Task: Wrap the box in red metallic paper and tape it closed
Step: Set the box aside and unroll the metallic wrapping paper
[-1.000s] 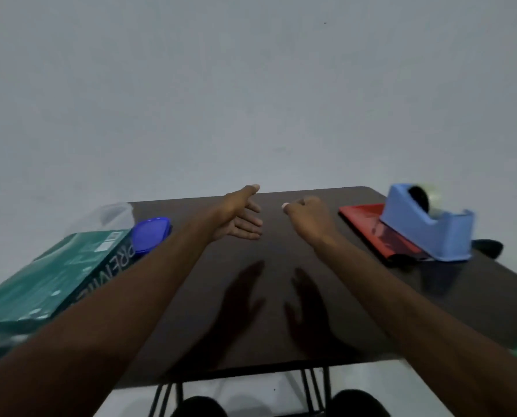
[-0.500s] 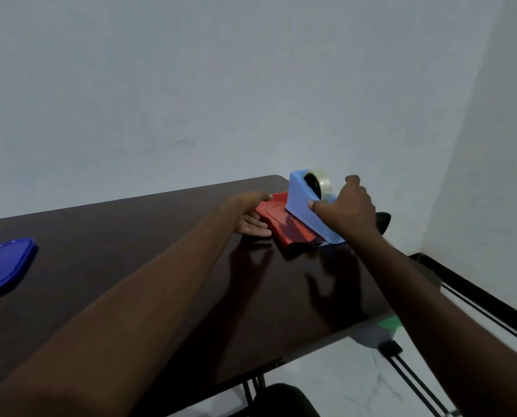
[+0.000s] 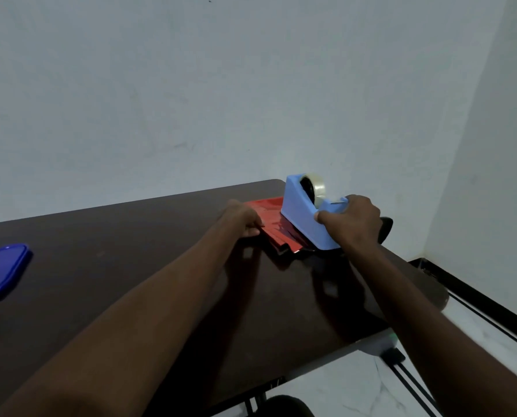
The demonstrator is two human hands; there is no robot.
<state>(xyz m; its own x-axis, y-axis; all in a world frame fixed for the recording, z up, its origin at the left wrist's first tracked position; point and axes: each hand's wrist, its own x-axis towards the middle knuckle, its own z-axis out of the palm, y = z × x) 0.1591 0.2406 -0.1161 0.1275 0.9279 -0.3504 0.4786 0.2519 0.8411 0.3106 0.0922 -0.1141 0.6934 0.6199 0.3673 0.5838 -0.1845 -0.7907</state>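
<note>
The folded red metallic paper (image 3: 273, 228), thin, slippery and easily creased, lies pinned under the blue tape dispenser (image 3: 306, 218) at the counter's (image 3: 130, 266) far right, the left hand (image 3: 242, 218) pinching its free edge, the right hand (image 3: 352, 219) gripping the dispenser's front.

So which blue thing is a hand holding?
The light blue tape dispenser, sitting on the red paper: the right hand grips it. The dark blue lid lies untouched, far left.
</note>
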